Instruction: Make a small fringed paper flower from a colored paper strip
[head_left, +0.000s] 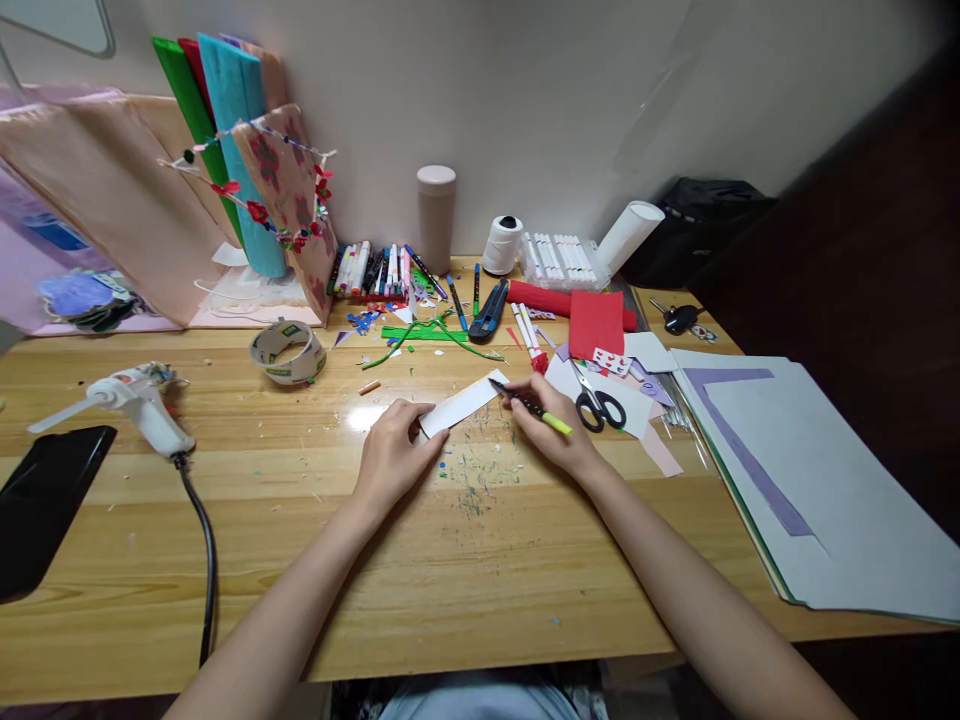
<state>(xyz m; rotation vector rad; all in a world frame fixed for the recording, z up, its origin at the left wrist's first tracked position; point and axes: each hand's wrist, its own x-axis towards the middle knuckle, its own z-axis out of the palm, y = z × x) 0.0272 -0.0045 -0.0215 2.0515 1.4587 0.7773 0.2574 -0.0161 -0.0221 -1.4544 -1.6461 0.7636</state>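
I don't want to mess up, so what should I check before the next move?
1. Left hand holding the white paper strip: ok, by its left end.
2. Right hand gripping the marker pen: ok, tip at the strip's right end.
3. Scissors off the strip: ok, they lie beyond the right hand.
4. Tabletop clean near the strip: not ok, coloured specks there.
5. Utility knife blade tucked in: cannot tell.
6. Glue gun cool: cannot tell.

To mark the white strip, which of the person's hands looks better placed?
Probably the right hand: it holds the pen, whose dark tip is at the far end of the white strip. The left hand is occupied holding the strip's near end.
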